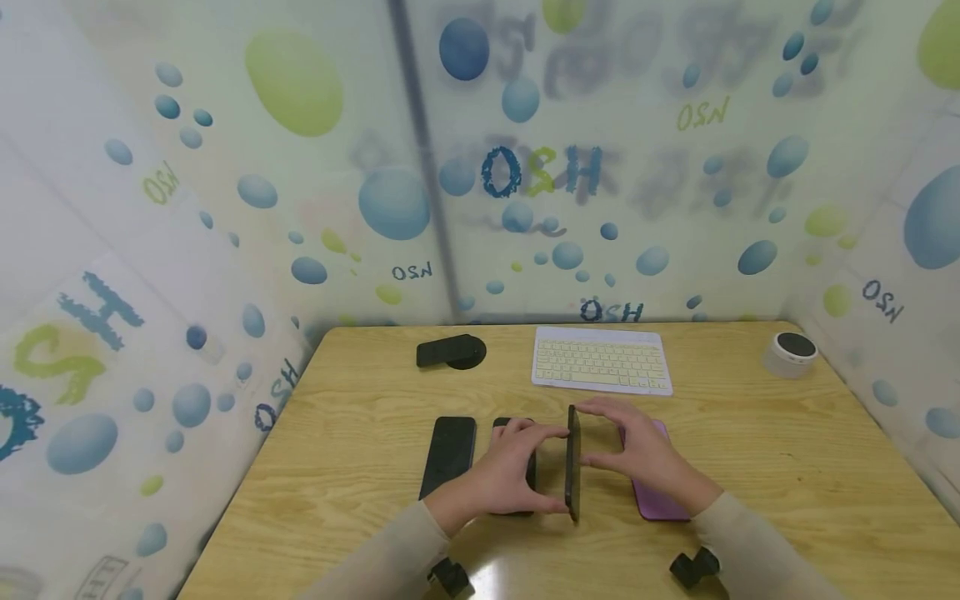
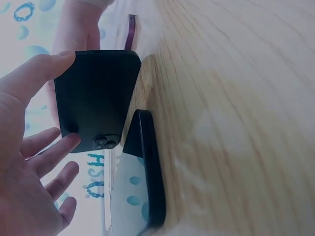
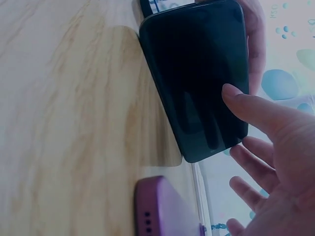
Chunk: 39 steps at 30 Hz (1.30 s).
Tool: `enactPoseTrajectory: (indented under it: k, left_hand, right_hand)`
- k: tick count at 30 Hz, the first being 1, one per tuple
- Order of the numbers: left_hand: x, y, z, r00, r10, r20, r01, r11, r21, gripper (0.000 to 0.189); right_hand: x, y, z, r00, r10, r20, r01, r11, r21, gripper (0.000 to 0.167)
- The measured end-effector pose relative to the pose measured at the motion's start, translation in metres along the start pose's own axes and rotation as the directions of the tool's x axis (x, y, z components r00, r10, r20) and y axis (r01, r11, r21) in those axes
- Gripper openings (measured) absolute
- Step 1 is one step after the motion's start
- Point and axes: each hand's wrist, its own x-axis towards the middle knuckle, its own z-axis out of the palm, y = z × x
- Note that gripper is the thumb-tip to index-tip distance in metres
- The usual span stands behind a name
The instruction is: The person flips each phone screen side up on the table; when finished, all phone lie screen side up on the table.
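A black smartphone [image 1: 573,462] stands on its long edge between both hands, nearly edge-on in the head view. My left hand [image 1: 504,471] holds it with the thumb at its near end and a fingertip toward the far end, on the back with the camera bump [image 2: 106,142]. From the other side, my right hand [image 1: 641,450] grips it, thumb on the dark screen [image 3: 197,78] and a finger at the far corner. Below the left hand lies another black phone [image 1: 531,477], partly covered. Under the right hand is a purple phone [image 1: 660,497], partly hidden.
Another dark phone [image 1: 452,450] lies at the left on the wooden table [image 1: 337,483]. Farther back are a black device on a round base [image 1: 450,352], a white keyboard [image 1: 602,360] and a white cylinder with a dark top [image 1: 791,354]. Patterned curtains surround the table.
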Motion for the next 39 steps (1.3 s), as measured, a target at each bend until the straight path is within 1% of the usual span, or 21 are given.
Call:
enactPoseTrajectory:
  k: [3,8,15,21,24,27,31,36,39]
  left_hand:
    - [-0.002,-0.002,-0.002,1.000,-0.004,0.001,0.004,1.000,-0.003,0.093]
    - [-0.004,-0.005,-0.003,0.999,-0.031,0.019,0.031,0.999,-0.024,0.092]
    - [-0.007,-0.011,0.000,0.998,-0.057,0.017,0.058,0.998,-0.018,0.090]
    - [-0.008,-0.013,0.003,0.996,-0.084,0.023,0.085,0.996,-0.040,0.090]
    - [-0.008,-0.014,0.004,0.996,-0.090,0.017,0.091,0.995,-0.029,0.091]
    - [-0.008,-0.016,0.007,0.995,-0.096,0.015,0.096,0.995,0.011,0.093]
    - [-0.004,-0.017,0.012,0.994,-0.104,0.018,0.102,0.990,0.094,0.094]
    - [0.000,-0.013,0.015,0.995,-0.096,0.006,0.093,0.976,0.198,0.094]
    - [0.002,-0.010,0.015,0.996,-0.091,0.001,0.088,0.968,0.237,0.093]
  right_hand:
    - [0.001,0.003,0.003,1.000,0.003,0.013,-0.003,1.000,0.017,0.070]
    - [0.000,0.004,0.005,0.999,0.016,0.046,-0.016,1.000,0.004,0.071]
    - [-0.003,0.006,0.004,0.997,-0.001,0.080,0.006,0.998,-0.064,0.073]
    - [-0.007,0.009,-0.002,0.992,0.041,0.122,-0.025,0.991,-0.133,0.070]
    - [-0.008,0.011,-0.003,0.989,0.060,0.134,-0.036,0.984,-0.175,0.069]
    - [-0.008,0.013,-0.004,0.987,0.073,0.146,-0.041,0.977,-0.210,0.068]
    - [-0.007,0.015,-0.006,0.981,0.095,0.171,-0.055,0.973,-0.226,0.068]
    - [-0.005,0.016,-0.009,0.973,0.104,0.206,-0.058,0.974,-0.218,0.069]
    - [-0.005,0.014,-0.012,0.970,0.103,0.222,-0.056,0.976,-0.209,0.069]
